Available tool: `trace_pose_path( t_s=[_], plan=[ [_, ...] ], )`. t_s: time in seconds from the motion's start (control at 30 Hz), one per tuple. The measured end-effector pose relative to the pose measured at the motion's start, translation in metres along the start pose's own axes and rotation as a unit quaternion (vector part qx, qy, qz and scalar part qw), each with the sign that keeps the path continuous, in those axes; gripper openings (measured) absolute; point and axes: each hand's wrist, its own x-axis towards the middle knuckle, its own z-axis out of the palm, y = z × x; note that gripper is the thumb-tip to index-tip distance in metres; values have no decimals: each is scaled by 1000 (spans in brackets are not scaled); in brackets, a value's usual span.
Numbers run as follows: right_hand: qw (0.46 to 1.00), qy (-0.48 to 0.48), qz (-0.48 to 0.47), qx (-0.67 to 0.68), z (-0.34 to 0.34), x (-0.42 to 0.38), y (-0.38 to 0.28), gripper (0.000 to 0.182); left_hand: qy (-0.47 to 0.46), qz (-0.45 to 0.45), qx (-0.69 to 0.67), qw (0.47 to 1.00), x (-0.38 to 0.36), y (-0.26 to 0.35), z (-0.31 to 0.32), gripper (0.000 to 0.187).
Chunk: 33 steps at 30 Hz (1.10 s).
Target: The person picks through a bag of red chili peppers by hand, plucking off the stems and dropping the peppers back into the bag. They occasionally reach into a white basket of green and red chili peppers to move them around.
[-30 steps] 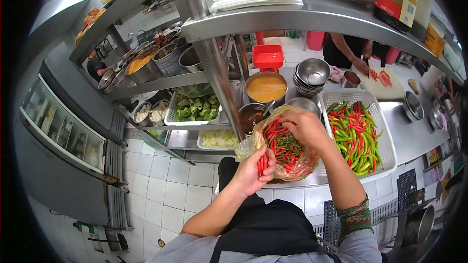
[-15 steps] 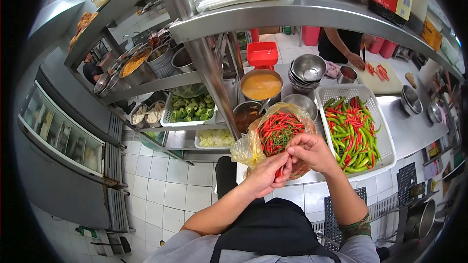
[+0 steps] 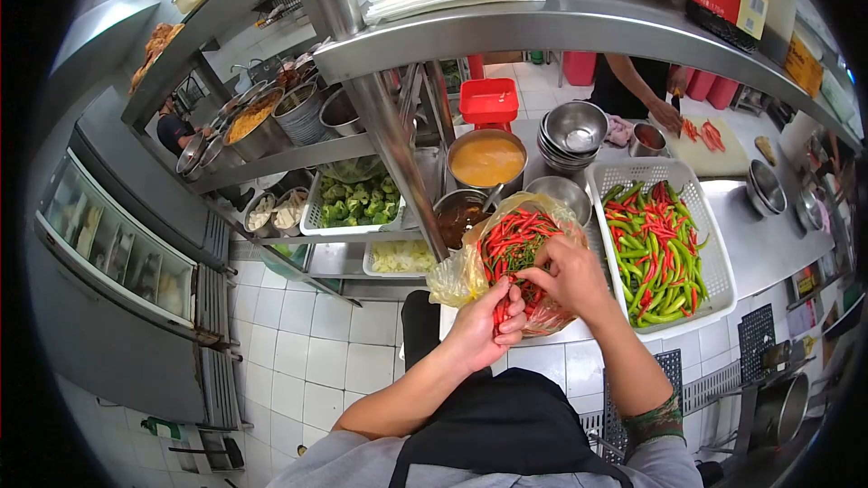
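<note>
A clear yellowish plastic bag (image 3: 457, 282) lies open on the counter, full of small red chilies (image 3: 517, 239) with thin green stems. My left hand (image 3: 479, 330) is closed around a few red chilies at the bag's near edge, thumb on top. Over the bag's right side, my right hand (image 3: 576, 278) has its thumb and forefinger pinched close to the left fingertips; what they pinch is too small to make out. Just right of the bag, a white plastic basket (image 3: 721, 264) holds larger green and red chilies (image 3: 658, 258).
Behind the bag stand a pot of orange liquid (image 3: 486, 161), a pot of dark sauce (image 3: 459, 217) and stacked metal bowls (image 3: 575, 131). A steel shelf (image 3: 542, 23) crosses above. Across the counter, a co-worker's hand (image 3: 667, 116) is beside a cutting board (image 3: 714, 158) with red pieces.
My right hand has shifted slightly up and right, over the chilies in the bag. My left hand has turned a little, showing more of the red chilies in it.
</note>
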Motion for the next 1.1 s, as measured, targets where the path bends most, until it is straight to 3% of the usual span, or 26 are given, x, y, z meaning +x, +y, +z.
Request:
trace_pose_path(
  t_s=[0.1,0.23,0.53,0.57,0.6,0.7,0.83,0.93,1.03,1.1],
  plan=[
    [996,55,63,11,-1,18,8,28,2,21,23,1000,-6,3,1,29],
    [994,-36,76,-70,7,30,21,24,5,34,40,999,-5,3,3,32],
    [987,-82,42,130,-64,22,-10,9,40,126,63,989,0,17,-3,32],
    [982,-98,47,151,-69,19,-12,9,36,121,83,989,2,18,-1,30],
    [979,-79,-21,185,-68,16,-9,8,31,115,103,988,3,18,1,29],
    [972,-82,-28,220,-64,5,-14,9,-2,89,164,983,7,7,9,22],
    [941,-86,69,319,-50,-10,-12,7,-44,68,201,976,11,-5,13,18],
    [840,-91,162,510,-35,-17,-11,7,-37,70,217,973,12,-6,13,19],
    [817,-101,181,538,-23,-19,-8,10,-11,75,231,970,10,-6,12,19],
    [869,-94,159,460,-15,-20,-5,9,22,73,240,968,8,-7,12,20]
  ],
)
